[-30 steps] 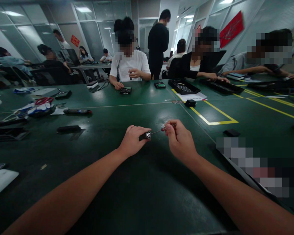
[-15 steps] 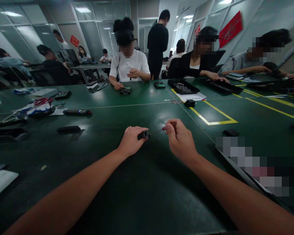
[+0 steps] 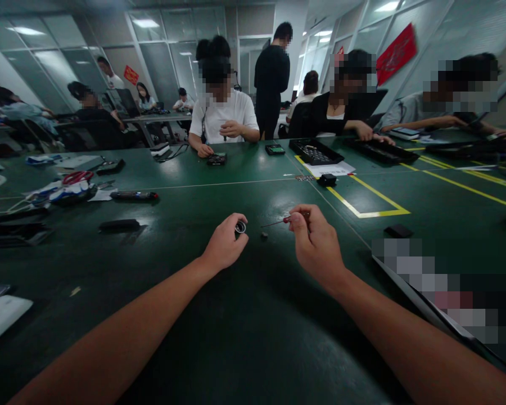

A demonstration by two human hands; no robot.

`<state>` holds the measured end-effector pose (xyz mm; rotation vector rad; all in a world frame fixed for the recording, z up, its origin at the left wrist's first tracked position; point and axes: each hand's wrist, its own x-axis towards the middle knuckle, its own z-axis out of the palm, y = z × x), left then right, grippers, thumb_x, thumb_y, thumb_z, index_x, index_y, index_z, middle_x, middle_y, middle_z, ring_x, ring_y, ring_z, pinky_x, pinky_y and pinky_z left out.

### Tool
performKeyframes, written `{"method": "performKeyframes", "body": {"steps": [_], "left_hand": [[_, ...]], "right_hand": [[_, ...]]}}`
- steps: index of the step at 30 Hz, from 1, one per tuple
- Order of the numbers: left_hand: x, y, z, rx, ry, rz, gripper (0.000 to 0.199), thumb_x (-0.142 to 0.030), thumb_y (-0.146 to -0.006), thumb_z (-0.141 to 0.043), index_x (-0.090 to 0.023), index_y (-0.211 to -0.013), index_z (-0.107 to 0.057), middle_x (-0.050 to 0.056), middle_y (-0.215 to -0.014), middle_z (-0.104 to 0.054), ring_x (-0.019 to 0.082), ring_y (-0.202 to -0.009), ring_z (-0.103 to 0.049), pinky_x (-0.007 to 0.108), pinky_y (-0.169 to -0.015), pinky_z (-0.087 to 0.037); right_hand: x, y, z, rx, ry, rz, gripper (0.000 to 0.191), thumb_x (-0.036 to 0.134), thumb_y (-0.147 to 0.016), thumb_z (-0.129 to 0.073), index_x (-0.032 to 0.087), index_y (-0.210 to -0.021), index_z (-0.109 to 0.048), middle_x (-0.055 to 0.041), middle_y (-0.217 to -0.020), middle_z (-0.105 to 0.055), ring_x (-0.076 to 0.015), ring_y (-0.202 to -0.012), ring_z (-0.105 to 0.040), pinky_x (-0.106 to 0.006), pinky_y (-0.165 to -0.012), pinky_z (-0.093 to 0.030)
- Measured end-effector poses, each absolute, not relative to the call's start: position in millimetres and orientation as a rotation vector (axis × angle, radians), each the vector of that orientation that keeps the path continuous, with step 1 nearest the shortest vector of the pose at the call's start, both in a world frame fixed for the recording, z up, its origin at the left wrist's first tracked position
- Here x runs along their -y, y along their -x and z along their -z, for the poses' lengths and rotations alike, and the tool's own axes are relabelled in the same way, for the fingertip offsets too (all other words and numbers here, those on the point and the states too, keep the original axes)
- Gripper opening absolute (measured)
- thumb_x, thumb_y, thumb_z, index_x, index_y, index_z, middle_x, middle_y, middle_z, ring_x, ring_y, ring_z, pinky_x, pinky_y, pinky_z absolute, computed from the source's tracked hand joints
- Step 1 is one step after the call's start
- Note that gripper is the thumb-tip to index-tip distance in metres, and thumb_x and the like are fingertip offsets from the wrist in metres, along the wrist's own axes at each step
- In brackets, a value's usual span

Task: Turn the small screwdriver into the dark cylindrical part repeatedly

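My left hand (image 3: 226, 243) is closed around a dark cylinder with a ring-shaped open end (image 3: 240, 227), which faces me; the rest of it is hidden by my fingers. My right hand (image 3: 317, 233) grips a thin-shafted screwdriver (image 3: 287, 219) by its red handle, its shaft pointing left toward the cylinder without touching it. Between my hands a small dark piece (image 3: 264, 235) lies on the green table (image 3: 253, 337). It is too small to name.
A black block (image 3: 398, 230) lies right of my right hand, beside a pixelated flat object. Left lie a dark bar (image 3: 119, 225) and a black pen-like tool (image 3: 134, 196). Yellow tape (image 3: 362, 215) marks the table. Across it, co-workers sit behind black trays (image 3: 316, 152).
The screwdriver has drawn back to the right, away from the cylinder. My left hand has turned the cylinder's open end toward me, and the small dark piece now lies apart on the table.
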<state>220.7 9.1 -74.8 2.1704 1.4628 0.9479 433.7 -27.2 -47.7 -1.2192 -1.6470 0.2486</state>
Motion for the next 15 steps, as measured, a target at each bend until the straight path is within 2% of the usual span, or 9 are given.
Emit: {"method": "performKeyframes", "body": {"steps": [2,4,7,10,15], "left_hand": [[-9,-224,70,-1.487,-2.228,-0.829,0.014,-0.021,-0.088,-0.062,-0.018,-0.103,-0.063,0.007,-0.099,-0.068,0.023,-0.091,-0.064,0.038,-0.083,-0.052],[-10,-228,67,-1.476,-2.310,-0.688,0.014,-0.031,-0.090,-0.065,-0.019,-0.096,-0.064,0.007,-0.097,-0.067,0.024,-0.088,-0.064,0.038,-0.077,-0.051],[-14,-235,67,-1.425,-2.424,-0.445,0.012,-0.031,-0.091,-0.065,-0.019,-0.092,-0.066,0.008,-0.099,-0.067,0.024,-0.088,-0.064,0.036,-0.073,-0.050],[-18,-244,69,-1.417,-2.447,-0.342,0.011,-0.025,-0.090,-0.065,-0.020,-0.099,-0.068,0.008,-0.101,-0.070,0.026,-0.092,-0.066,0.036,-0.076,-0.051],[-29,-256,73,-1.492,-2.440,-0.296,0.033,-0.040,-0.092,-0.065,-0.022,-0.119,-0.068,0.012,-0.111,-0.072,0.031,-0.098,-0.069,0.039,-0.078,-0.053]], "right_hand": [[28,-434,46,1.634,1.212,-0.241,0.016,0.035,-0.103,-0.044,0.024,-0.100,-0.056,-0.0034,-0.083,-0.070,-0.0195,-0.069,-0.064,-0.034,-0.065,-0.045],[28,-435,46,1.625,1.207,-0.231,0.015,0.034,-0.103,-0.044,0.024,-0.100,-0.055,-0.0033,-0.084,-0.070,-0.0196,-0.070,-0.065,-0.034,-0.066,-0.045],[27,-436,46,1.619,1.206,-0.227,0.015,0.034,-0.103,-0.044,0.024,-0.100,-0.055,-0.0031,-0.083,-0.069,-0.0197,-0.071,-0.065,-0.034,-0.067,-0.046],[25,-437,47,1.625,1.202,-0.235,0.016,0.034,-0.103,-0.044,0.024,-0.100,-0.055,-0.0029,-0.082,-0.069,-0.0196,-0.071,-0.064,-0.034,-0.067,-0.045],[26,-438,46,1.633,1.194,-0.243,0.017,0.034,-0.104,-0.043,0.023,-0.100,-0.056,-0.0025,-0.082,-0.068,-0.0189,-0.069,-0.063,-0.033,-0.066,-0.044]]}}
